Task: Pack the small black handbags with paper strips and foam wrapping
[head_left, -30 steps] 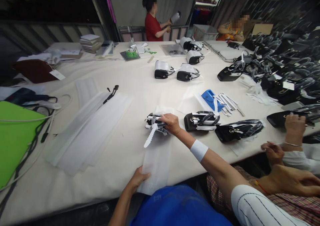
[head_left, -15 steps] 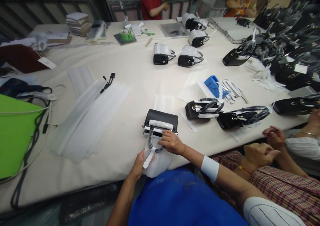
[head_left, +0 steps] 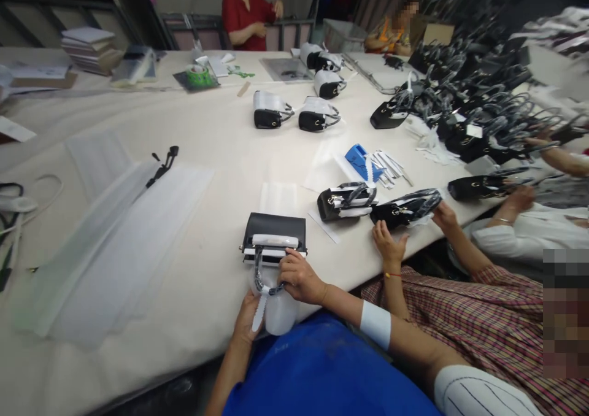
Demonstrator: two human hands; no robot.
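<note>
A small black handbag (head_left: 275,224) lies on the table in front of me, its opening and handle facing me. A white-wrapped roll (head_left: 275,240) sits across its front. The handle (head_left: 259,269) is covered in clear plastic, and a white toothed strip (head_left: 259,313) hangs from it. My left hand (head_left: 247,319) is closed on a translucent wrapping sheet (head_left: 281,315) below the handle; its fingertips are partly hidden. My right hand (head_left: 301,277) has its fingers bent around the right side of the handle, close to the bag's edge.
Several translucent foam sheets (head_left: 124,244) lie to the left. Right of the bag stand more black handbags (head_left: 347,202), a blue holder (head_left: 359,159) and white strips (head_left: 389,165). A co-worker's hand (head_left: 390,244) touches a neighbouring bag. A large bag pile (head_left: 464,109) fills the far right.
The view has swung to the right. My hands stay at the same bag with little change. The co-worker beside me has reached both hands onto a black handbag.
</note>
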